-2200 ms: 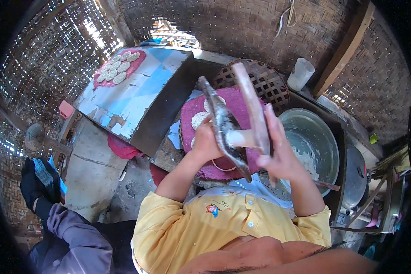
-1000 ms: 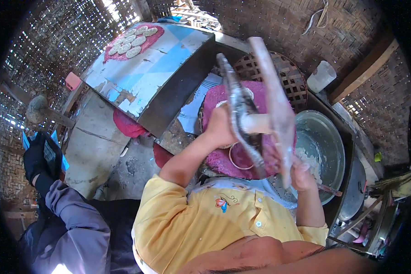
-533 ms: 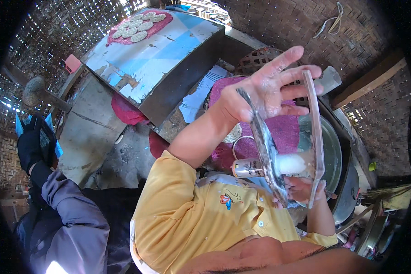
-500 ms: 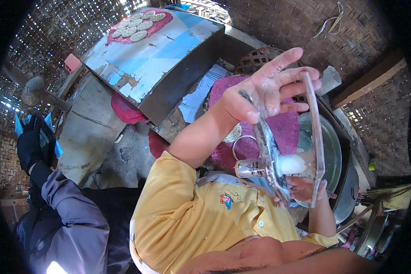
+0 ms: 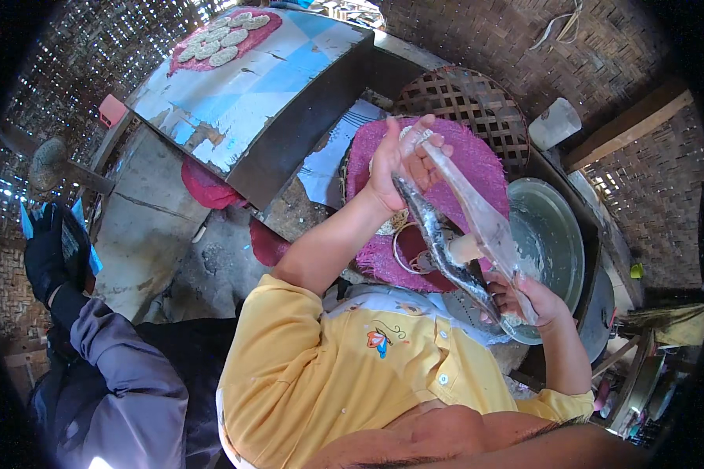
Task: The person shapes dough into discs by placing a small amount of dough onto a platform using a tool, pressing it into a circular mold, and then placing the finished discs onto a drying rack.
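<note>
My left hand [image 5: 403, 160] has its fingers curled over the upper end of a pale wooden board [image 5: 477, 211], thumb stretched out. This board is one half of a two-handled hand press. The other half is a dark bar [image 5: 438, 242] smeared with white paste, its upper end against my left palm. Between them stands a pale plunger [image 5: 465, 248]. Around the lower ends of both halves wraps my right hand [image 5: 532, 298]. Below the press lie a thin ring [image 5: 396, 248] and a pink woven mat [image 5: 469, 148] with pale dough pieces, partly hidden by my left hand.
A green basin [image 5: 575, 250] with whitish residue stands at right. Behind are a lattice basket [image 5: 454, 86] and a white container [image 5: 555, 123]. A blue-white table [image 5: 289, 70] holds pale discs [image 5: 223, 39] on pink cloth. At left shows a co-worker's black-gloved hand [image 5: 47, 250].
The press has tilted and shifted slightly left, its upper ends closer together. My left hand has lowered, its spread fingers curling round the pale board. My right hand stays at the lower ends.
</note>
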